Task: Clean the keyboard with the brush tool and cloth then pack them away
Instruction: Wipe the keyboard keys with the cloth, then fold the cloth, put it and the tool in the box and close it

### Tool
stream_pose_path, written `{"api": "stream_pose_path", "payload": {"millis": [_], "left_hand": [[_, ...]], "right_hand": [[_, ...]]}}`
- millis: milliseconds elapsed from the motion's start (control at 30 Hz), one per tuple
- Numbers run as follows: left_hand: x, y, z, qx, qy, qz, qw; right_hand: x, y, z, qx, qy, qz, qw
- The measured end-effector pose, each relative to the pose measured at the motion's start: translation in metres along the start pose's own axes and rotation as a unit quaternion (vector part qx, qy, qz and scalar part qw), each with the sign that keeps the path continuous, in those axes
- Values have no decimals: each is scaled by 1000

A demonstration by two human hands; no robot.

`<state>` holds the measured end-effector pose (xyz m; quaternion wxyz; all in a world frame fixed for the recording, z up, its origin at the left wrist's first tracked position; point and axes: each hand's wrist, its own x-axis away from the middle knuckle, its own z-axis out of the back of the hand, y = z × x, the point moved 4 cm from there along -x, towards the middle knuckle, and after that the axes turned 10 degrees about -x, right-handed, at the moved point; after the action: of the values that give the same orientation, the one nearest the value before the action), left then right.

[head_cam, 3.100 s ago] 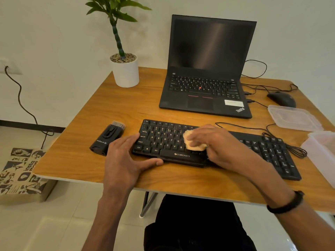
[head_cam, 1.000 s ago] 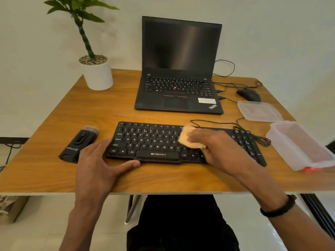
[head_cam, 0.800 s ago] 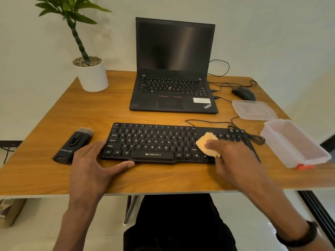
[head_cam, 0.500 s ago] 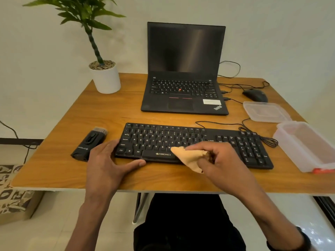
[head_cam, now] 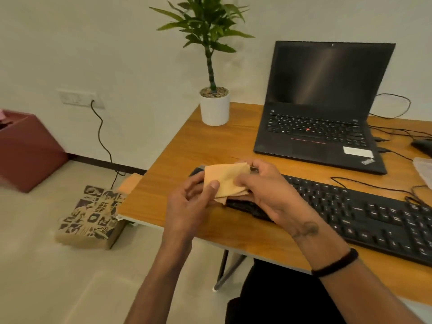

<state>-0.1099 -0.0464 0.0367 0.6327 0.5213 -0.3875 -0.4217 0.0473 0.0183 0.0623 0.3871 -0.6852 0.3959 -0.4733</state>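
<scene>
Both my hands hold the tan cloth (head_cam: 225, 180) above the left end of the black keyboard (head_cam: 364, 211) on the wooden surface (head_cam: 182, 160). My left hand (head_cam: 189, 204) has its grip pinched on the cloth's near edge; my right hand (head_cam: 268, 192) clamps its right side.

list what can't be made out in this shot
Head view, the only one:
- Brush tool: not visible; a dark shape behind the cloth and left hand cannot be identified.
- Keyboard: left end hidden by the right hand, right end cut off by the frame.
- Mouse and plastic lid: clipped by the right edge.
</scene>
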Motion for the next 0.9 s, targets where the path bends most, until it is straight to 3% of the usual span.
{"api": "stream_pose_path", "payload": {"millis": [133,300,600,733,867,900], "left_hand": [[-46,14,26,-98,56,-61,992],[-107,27,35,-196,101,-92,971],[-157,-6,38,-293,51,-28,954],[-152,-2,36,-385,45,-45,921],[-116,16,24,-549,55,-156,819],[-99,24,15,-555,47,-193,808]], "right_hand": [[-35,-14,-17,101,46,73,991],[-79,-13,-30,102,81,93,987],[-115,0,-33,242,69,102,962],[-112,-8,-39,350,29,122,928],[-82,-22,-21,369,26,170,913],[-69,-25,-10,367,27,185,911]]}}
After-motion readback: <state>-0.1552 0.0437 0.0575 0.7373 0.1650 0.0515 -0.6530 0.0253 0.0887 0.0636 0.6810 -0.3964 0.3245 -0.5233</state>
